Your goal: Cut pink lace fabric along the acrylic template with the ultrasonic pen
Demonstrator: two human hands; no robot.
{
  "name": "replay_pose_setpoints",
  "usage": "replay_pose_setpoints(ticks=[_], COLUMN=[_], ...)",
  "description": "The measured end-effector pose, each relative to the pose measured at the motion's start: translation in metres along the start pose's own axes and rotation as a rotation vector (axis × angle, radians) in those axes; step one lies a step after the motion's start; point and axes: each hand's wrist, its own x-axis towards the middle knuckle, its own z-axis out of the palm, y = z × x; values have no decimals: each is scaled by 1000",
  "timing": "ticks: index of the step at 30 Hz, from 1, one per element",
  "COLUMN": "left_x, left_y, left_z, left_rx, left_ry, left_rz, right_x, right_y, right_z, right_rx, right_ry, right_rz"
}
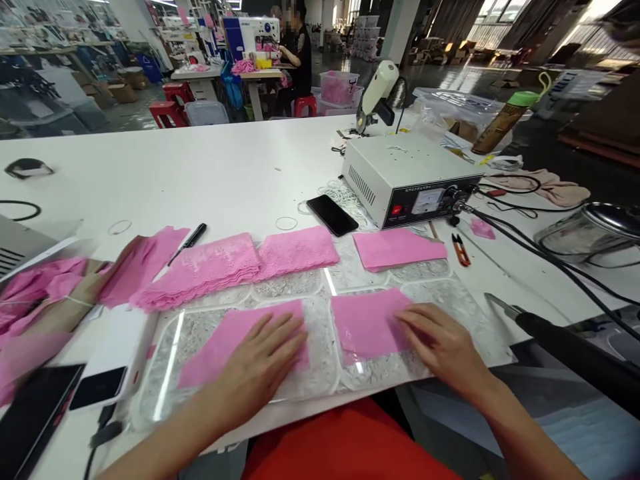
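Note:
My left hand (267, 357) lies flat, fingers stretched out, over a pink fabric piece (220, 350) on a clear, patterned mat (320, 387). My right hand (445, 343) has its fingers and thumb closed at the right edge of another pink fabric piece (370, 323), which lies flat on the mat. Behind these are two stacks of pink lace fabric, a left one (210, 263) and a middle one (300, 250), with scalloped edges. A smooth pink stack (397, 248) sits farther right.
A black phone (333, 215) lies by a grey control box (400, 177). Orange thread snips (461, 250) and a black-handled tool with a metal tip (565, 353) are at right, among cables. A pen (187, 242), pink cloth (47, 293) and a white power bank (117, 353) are at left.

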Motion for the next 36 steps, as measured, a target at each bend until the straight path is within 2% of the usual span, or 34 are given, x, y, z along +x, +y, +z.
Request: replay_pose_setpoints(ticks=[4, 8, 10, 17, 25, 28, 32, 36], left_x=[55, 80, 81, 77, 81, 85, 92, 94], left_y=[14, 17, 17, 22, 20, 17, 14, 9], left_z=[22, 38, 37, 19, 21, 19, 26, 39], left_rx=[-60, -88, -105, -238, -275, -256, -149, -29], left_ry=[-100, -149, -155, -160, -212, -194, -185, -170], left_rz=[104, 121, 102, 71, 75, 131, 269, 272], right_x=[-21, -32, -34, -36, -35, -33, -33, -37], right_y=[19, 27, 29, 33, 31, 30, 29, 31], right_z=[-10, -10, -9, -9, -7, -8, -12, -17], right_rx=[-68, -89, -71, -5, 7, 3, 16, 2], right_ry=[38, 74, 93, 147, 170, 179, 246, 302], right_rz=[69, 134, 158, 176, 200, 203, 226, 262])
